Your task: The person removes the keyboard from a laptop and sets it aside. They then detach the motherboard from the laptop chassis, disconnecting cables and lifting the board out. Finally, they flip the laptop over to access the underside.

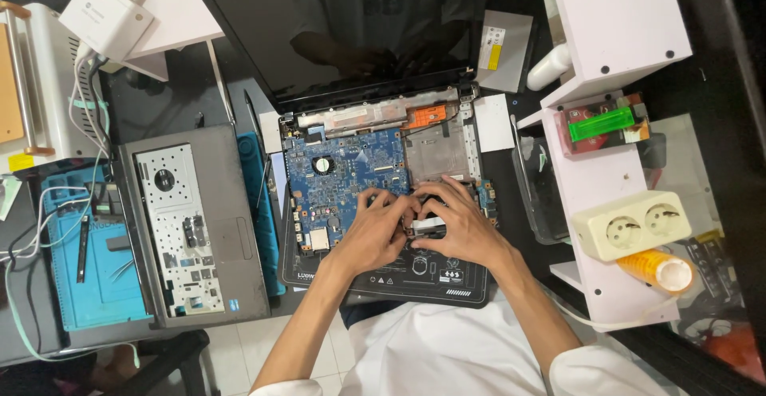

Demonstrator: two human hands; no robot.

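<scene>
White sleeves are sitting closest to us at the bottom edge, and both forearms are reaching up from them into the opened laptop (375,204) on the desk (171,97). Left hand (375,232) is resting on the blue circuit board (347,176), its fingers curled and pressing down near the board's right edge. Right hand (459,224) is lying just beside it, fingers bent over a small silver part (427,223) that is showing between the two hands; whether either grip is actually pinching that part, I cannot tell, since the fingertips are covering it. That circuit board is sitting in the lower shell of the laptop, with the dark screen (343,25) tilting back above it and a bare metal bay (435,150) to the board's right. Off to the left, a grey keyboard cover (195,228) is lying face down beside a blue work mat (92,260) with tools on it. Over on the right, a white shelf (614,21) is carrying a cream double socket (630,224), a green and red box (604,124), and an orange bottle (658,270) lying on its side.
</scene>
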